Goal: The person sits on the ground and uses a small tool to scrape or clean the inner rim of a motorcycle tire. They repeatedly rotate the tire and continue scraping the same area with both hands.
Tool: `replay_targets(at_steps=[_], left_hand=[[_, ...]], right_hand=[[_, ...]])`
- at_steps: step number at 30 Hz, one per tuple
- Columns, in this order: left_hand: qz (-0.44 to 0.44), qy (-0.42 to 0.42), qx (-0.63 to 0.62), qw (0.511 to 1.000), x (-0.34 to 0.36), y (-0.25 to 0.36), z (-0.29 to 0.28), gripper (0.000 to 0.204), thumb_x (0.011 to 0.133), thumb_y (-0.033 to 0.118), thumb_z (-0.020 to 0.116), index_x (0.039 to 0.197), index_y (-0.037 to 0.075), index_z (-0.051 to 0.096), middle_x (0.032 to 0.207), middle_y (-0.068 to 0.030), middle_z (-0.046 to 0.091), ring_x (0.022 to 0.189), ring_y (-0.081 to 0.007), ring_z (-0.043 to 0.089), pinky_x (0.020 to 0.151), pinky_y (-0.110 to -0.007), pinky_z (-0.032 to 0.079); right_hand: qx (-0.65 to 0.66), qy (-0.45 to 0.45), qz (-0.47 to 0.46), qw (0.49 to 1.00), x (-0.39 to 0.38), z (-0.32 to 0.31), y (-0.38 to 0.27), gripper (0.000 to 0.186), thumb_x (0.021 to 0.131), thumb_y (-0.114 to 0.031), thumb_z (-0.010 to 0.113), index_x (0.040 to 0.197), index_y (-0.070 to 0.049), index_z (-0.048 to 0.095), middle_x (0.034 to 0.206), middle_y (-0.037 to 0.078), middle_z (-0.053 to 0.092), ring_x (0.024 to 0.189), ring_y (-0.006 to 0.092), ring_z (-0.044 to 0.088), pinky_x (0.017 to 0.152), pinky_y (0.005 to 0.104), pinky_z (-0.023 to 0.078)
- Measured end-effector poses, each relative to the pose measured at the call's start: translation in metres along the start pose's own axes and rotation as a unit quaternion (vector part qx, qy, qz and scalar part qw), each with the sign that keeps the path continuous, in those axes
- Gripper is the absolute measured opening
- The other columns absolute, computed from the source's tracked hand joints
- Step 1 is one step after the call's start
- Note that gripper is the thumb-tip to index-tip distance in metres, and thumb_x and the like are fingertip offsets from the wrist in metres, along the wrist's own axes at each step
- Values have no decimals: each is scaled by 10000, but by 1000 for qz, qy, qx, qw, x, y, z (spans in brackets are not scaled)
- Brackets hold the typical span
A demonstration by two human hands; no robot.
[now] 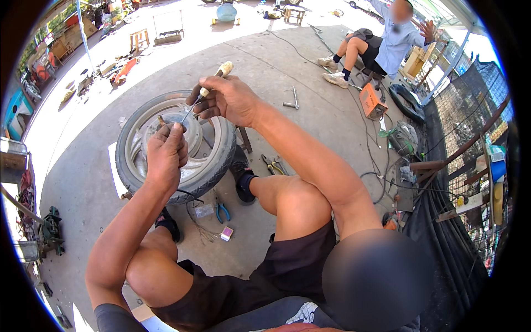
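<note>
In front of me a spoked wheel with a grey tyre (224,166) lies flat, raised off the floor. Above its hub, my right hand (232,102) is closed on a screwdriver (224,68) with a pale handle and a thin shaft slanting down to the left. My left hand (167,150) is closed in a pinch by the shaft's lower end. What those fingertips hold is too small to make out. Below the wheel, thin loose wires (203,228) hang to the floor, near blue-handled pliers (222,212).
A small box (227,233) and yellow-handled pliers (271,165) lie near my feet. Further off are a T-shaped wrench (295,100), an orange machine (373,102) with cables, and a black tyre (407,105). At the far right a person (387,52) sits with raised arms.
</note>
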State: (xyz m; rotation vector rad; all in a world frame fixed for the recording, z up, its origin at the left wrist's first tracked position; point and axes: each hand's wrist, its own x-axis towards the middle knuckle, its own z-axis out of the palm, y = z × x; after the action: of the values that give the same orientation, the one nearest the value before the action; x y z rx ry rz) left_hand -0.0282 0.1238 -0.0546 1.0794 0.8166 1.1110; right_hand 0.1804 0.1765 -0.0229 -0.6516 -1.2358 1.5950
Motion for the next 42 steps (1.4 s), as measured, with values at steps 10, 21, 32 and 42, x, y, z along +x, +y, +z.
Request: replay_targets(at_steps=[10, 21, 32, 42], left_hand=[[-8, 7, -31, 999, -1, -1, -3, 220, 1047, 281, 552, 949, 86, 523, 660, 63, 369, 508, -42, 312, 442, -225, 232], [-37, 31, -60, 997, -1, 1, -7, 222, 1045, 274, 550, 917, 96, 513, 658, 61, 354, 505, -49, 308, 440, -232, 228], [-51, 33, -72, 996, -1, 0, -9, 221, 1048, 265, 543, 906, 100, 509, 654, 59, 357, 490, -51, 298, 429, -237, 216], [-49, 34, -54, 997, -2, 1, -5, 182, 1050, 215, 516, 930, 77, 510, 661, 56, 374, 495, -50, 309, 430, -233, 227]], right_hand=[[-41, -73, 26, 996, -8, 8, -5, 259, 973, -207, 566, 1051, 22, 657, 1082, 201, 716, 880, 212, 723, 761, 327, 605], [-83, -83, 41, 992, -11, 16, -1, 284, 947, -167, 639, 1144, 37, 660, 1085, 167, 713, 922, 229, 721, 750, 323, 604], [-92, -94, 33, 991, -10, 17, 5, 315, 940, -166, 655, 1151, 67, 639, 1098, 195, 700, 936, 263, 717, 756, 335, 618], [-86, -65, 35, 994, -6, 15, 6, 305, 964, -149, 595, 1134, 103, 618, 1064, 242, 703, 874, 293, 734, 738, 349, 624]])
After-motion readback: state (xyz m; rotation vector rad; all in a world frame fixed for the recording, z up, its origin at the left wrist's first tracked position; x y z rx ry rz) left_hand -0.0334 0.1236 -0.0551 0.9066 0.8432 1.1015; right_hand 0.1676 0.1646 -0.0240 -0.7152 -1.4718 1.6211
